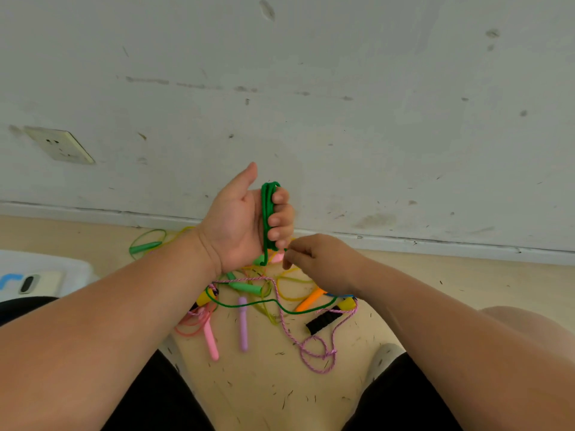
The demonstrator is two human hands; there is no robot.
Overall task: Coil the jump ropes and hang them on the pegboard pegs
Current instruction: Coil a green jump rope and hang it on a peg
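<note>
The left hand (pixel 239 219) is gripping the loops of the dark green cord jump rope (pixel 268 213) above the beige floor (pixel 258 396), so the right hand (pixel 320 259) (bunched just below, grip impossible to tell) should be feeding even turns, clear of the tangled coloured ropes (pixel 249 289).

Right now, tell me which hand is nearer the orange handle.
Right. The right hand sits just above the orange handle; the left hand is higher and further left, gripping the green rope coil.
</note>
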